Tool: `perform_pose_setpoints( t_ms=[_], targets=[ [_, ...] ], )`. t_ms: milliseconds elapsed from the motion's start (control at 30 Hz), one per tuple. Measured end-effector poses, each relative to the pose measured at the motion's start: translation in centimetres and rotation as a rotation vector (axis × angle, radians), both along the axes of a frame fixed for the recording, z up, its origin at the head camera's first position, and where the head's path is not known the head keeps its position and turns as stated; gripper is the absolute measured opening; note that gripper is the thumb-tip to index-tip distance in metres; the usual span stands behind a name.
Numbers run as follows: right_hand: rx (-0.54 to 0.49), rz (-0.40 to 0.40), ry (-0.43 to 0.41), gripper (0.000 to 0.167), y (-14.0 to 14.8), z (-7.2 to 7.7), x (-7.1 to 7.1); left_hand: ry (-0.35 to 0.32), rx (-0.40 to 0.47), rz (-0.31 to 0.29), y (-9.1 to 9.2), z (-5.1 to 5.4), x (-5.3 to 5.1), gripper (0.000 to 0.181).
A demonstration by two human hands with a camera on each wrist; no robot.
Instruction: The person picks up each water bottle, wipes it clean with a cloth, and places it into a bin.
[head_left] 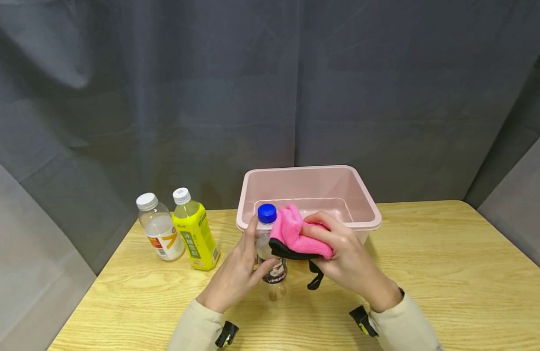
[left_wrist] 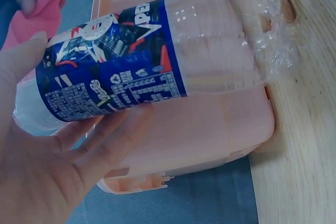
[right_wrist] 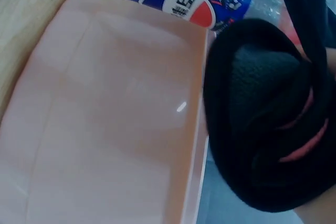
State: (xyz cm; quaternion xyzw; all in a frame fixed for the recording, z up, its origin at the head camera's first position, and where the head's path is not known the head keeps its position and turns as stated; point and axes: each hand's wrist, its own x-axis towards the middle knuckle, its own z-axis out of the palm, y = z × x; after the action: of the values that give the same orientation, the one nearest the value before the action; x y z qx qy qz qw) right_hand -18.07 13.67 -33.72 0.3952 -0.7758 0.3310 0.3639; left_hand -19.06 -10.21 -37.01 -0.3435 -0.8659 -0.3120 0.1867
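Note:
A clear plastic bottle [left_wrist: 210,40] with a blue cap [head_left: 267,213] and a dark printed label [left_wrist: 113,59] stands upright on the table, in front of the pink tub. My left hand [head_left: 237,270] grips it from the left, thumb on the near side and fingers around the back. In my right hand [head_left: 346,251] is a bunched pink cloth [head_left: 298,234] with a black edge and a hanging black loop [head_left: 315,275]. The cloth touches the bottle's upper right side, just below the cap. Its dark underside [right_wrist: 262,108] fills much of the right wrist view.
The pink plastic tub [head_left: 309,170] stands at the table's back edge. To the left are a white-capped clear bottle [head_left: 161,229] and a yellow bottle [head_left: 194,234], side by side. A grey curtain [head_left: 208,97] hangs behind the wooden table [head_left: 441,263].

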Motion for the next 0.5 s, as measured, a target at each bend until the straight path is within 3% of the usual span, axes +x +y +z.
perform_pose_setpoints(
  t_ms=[267, 500],
  targets=[
    [0.255, -0.089, -0.103, 0.046, 0.2, 0.1, 0.7, 0.014, -0.004, 0.018, -0.1, -0.1, -0.1, 0.096],
    [0.585, -0.127, -0.220, 0.035, -1.0, -2.3, 0.5, -0.012, 0.018, 0.010, -0.2, -0.1, -0.2, 0.102]
  ],
)
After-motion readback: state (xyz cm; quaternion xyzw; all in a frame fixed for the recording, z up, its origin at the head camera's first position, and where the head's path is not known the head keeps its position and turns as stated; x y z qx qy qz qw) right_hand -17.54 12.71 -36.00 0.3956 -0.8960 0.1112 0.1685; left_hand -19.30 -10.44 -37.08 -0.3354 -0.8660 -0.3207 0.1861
